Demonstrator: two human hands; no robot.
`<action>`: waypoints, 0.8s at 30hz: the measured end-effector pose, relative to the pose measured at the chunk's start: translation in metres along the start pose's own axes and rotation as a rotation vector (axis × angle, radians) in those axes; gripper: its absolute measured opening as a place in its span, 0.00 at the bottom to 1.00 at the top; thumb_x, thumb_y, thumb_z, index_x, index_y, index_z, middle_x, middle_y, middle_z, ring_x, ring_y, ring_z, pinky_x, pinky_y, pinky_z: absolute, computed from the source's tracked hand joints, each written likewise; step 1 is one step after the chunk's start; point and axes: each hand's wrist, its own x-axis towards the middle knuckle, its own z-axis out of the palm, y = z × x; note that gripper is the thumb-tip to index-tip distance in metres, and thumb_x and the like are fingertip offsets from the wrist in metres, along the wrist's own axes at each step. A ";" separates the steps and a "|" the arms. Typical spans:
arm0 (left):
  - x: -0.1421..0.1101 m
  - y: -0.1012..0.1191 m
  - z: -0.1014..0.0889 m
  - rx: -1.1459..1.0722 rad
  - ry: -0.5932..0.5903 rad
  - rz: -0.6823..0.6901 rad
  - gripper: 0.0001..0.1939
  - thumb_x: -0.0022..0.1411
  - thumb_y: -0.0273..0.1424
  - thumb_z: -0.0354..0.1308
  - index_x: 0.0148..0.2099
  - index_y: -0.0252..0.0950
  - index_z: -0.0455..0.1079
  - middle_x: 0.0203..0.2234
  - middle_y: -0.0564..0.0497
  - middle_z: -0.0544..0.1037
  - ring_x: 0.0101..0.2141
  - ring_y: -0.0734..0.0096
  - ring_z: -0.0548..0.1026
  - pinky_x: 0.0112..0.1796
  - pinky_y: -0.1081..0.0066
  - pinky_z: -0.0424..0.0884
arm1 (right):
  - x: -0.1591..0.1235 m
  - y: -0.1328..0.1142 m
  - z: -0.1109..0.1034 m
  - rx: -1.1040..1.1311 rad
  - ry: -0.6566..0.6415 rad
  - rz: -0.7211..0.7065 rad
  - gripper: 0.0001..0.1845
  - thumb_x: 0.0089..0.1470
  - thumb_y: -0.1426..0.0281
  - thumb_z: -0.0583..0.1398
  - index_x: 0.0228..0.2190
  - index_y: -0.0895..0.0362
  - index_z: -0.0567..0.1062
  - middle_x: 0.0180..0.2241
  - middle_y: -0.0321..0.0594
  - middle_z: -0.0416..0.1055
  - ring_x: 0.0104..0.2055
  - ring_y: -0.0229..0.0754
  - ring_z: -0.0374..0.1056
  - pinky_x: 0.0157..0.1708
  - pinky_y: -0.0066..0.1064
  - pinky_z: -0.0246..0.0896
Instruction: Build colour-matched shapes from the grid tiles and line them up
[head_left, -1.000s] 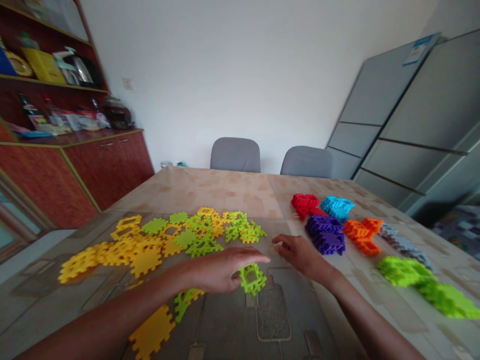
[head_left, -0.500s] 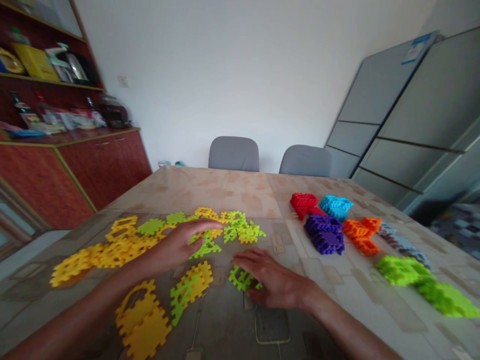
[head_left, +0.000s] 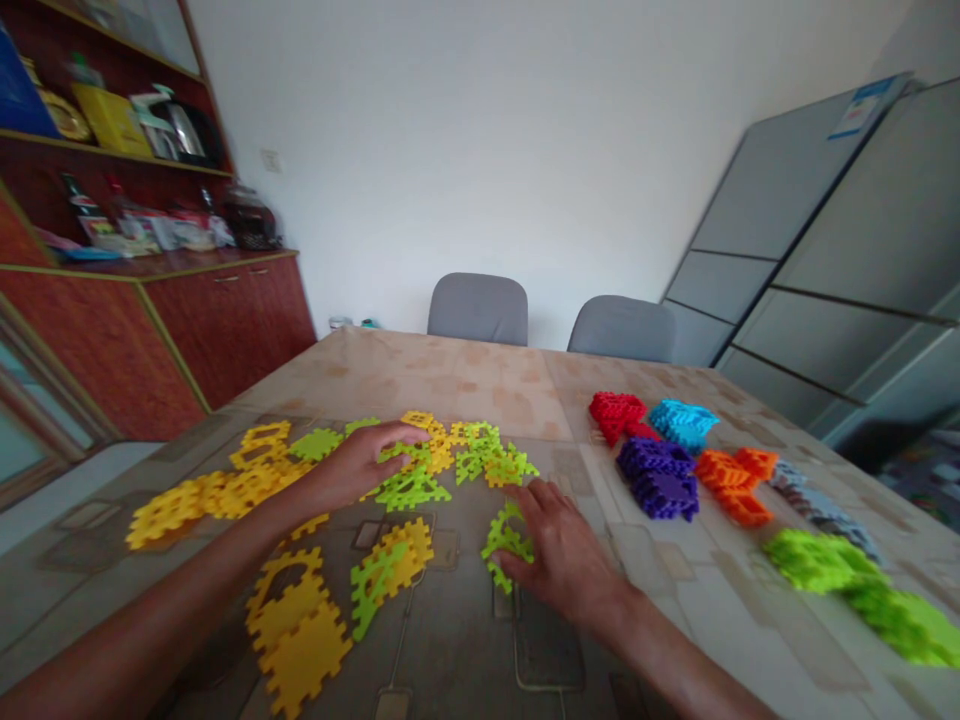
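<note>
My left hand (head_left: 366, 462) reaches over a cluster of yellow and green notched-edge plastic building pieces, its fingers stretched out. Close under its fingertips lie green pieces (head_left: 412, 488) and yellow pieces (head_left: 441, 455); contact is hard to judge. My right hand (head_left: 562, 545) has a green notched piece (head_left: 504, 540) between thumb and fingers, with the piece standing at a slant at the table. Between my arms rest a green triangular piece (head_left: 369, 592) overlapping a yellow one (head_left: 415, 552), and a pair of yellow pieces (head_left: 300, 640).
A yellow row (head_left: 176, 510) of pieces lies at left. On the right sit red (head_left: 616, 412), light blue (head_left: 682, 422), purple (head_left: 658, 478), orange (head_left: 735, 485), grey (head_left: 821, 505) and green (head_left: 847, 570) stacks. Two grey chairs (head_left: 478, 308) stand behind the table (head_left: 480, 370).
My right hand has turned and the green piece now shows more fully, tilted between thumb and fingers. My left hand stays over the cluster. The whole view has shifted slightly.
</note>
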 end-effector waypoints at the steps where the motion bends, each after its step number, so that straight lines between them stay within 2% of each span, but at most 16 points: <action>1: 0.000 0.000 0.000 0.002 0.002 -0.006 0.24 0.61 0.47 0.53 0.51 0.37 0.73 0.49 0.45 0.78 0.51 0.55 0.74 0.52 0.63 0.69 | -0.002 -0.003 0.001 -0.025 0.001 0.049 0.35 0.50 0.63 0.65 0.58 0.57 0.64 0.52 0.51 0.67 0.54 0.55 0.63 0.54 0.46 0.57; 8: 0.001 -0.001 -0.004 0.023 0.009 -0.034 0.24 0.58 0.48 0.53 0.49 0.37 0.74 0.48 0.44 0.79 0.49 0.55 0.75 0.50 0.64 0.70 | -0.006 -0.024 0.013 -0.155 -0.065 0.165 0.38 0.49 0.59 0.66 0.58 0.60 0.66 0.49 0.56 0.70 0.52 0.60 0.65 0.52 0.52 0.60; 13: 0.002 -0.006 -0.010 0.035 0.026 -0.056 0.24 0.57 0.49 0.54 0.47 0.38 0.75 0.46 0.46 0.80 0.49 0.55 0.76 0.52 0.63 0.69 | -0.006 -0.018 0.002 -0.087 -0.136 0.173 0.43 0.48 0.59 0.67 0.61 0.59 0.63 0.53 0.57 0.68 0.54 0.61 0.64 0.53 0.52 0.59; 17: 0.002 -0.012 -0.012 0.039 0.034 -0.073 0.26 0.56 0.50 0.54 0.47 0.37 0.75 0.47 0.45 0.79 0.49 0.53 0.75 0.51 0.60 0.70 | -0.011 0.003 -0.015 0.048 -0.284 0.000 0.49 0.45 0.65 0.70 0.64 0.58 0.57 0.57 0.53 0.64 0.58 0.56 0.60 0.57 0.44 0.57; 20: 0.002 -0.012 -0.012 0.039 0.025 -0.070 0.26 0.57 0.50 0.54 0.48 0.36 0.75 0.47 0.44 0.79 0.49 0.52 0.75 0.50 0.60 0.70 | -0.012 0.015 -0.019 0.103 -0.280 -0.143 0.43 0.47 0.71 0.67 0.62 0.55 0.60 0.59 0.48 0.61 0.60 0.51 0.57 0.59 0.40 0.53; 24: 0.001 -0.008 -0.010 0.034 -0.002 -0.064 0.25 0.58 0.49 0.54 0.49 0.36 0.74 0.48 0.45 0.79 0.49 0.54 0.76 0.50 0.63 0.71 | -0.007 0.019 -0.013 0.093 -0.277 -0.203 0.36 0.48 0.70 0.66 0.58 0.55 0.65 0.58 0.47 0.62 0.60 0.51 0.55 0.59 0.42 0.53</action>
